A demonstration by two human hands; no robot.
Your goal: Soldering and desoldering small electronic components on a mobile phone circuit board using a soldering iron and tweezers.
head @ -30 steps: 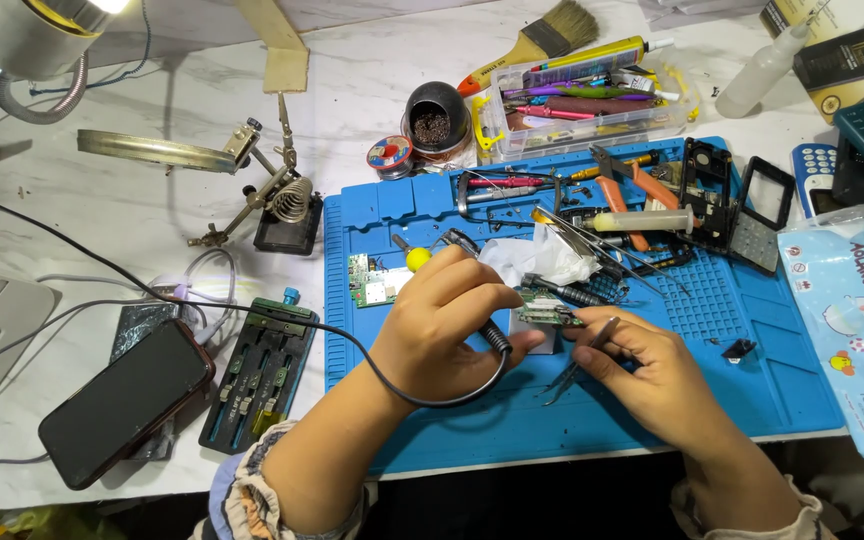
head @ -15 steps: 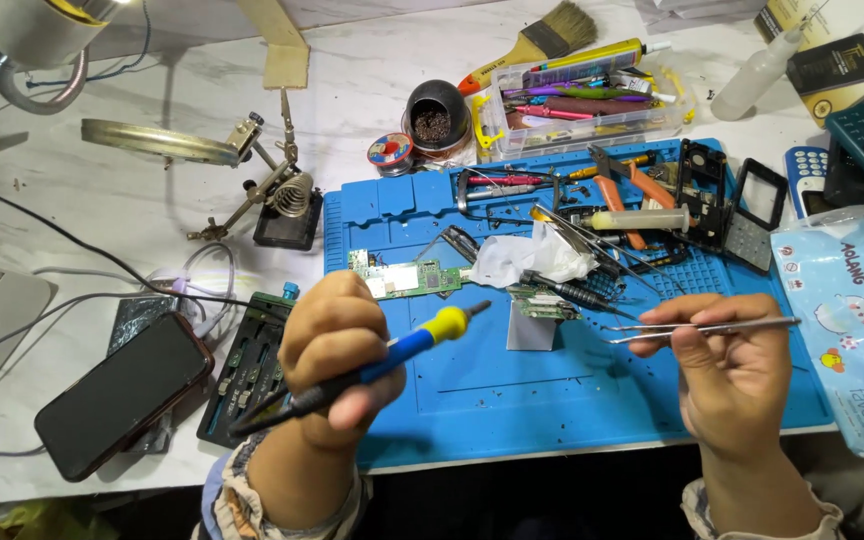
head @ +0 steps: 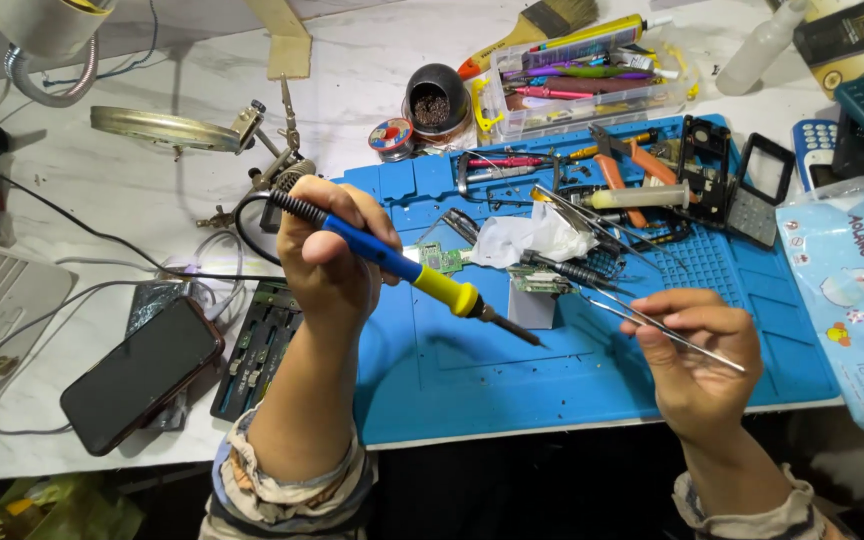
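— Where's the soldering iron point(head: 407, 268)?

— Lifted over the blue mat point(head: 572, 385) near the desk's front edge, the left hand point(head: 327, 265) in a closed grip round its blue handle, tip slanting down to the right.

— And the other hand?

— The right hand point(head: 697, 345) pinches thin tweezers point(head: 652, 325).

— Handling?

— Light and rigid, I'd judge; take the iron only by the insulated handle, since the metal end may be hot.

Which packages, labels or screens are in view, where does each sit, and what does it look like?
Smartphone: lower left on the white table, dark rectangle, screen off.
Plastic pouch: right edge, over the blue mat's corner, pale blue with cartoon prints.
Black box: top right, flat, with gold markings.
Syringe tube: upper mat, pale yellow label.
Clear plastic box: above the mat, holds pens and tools.
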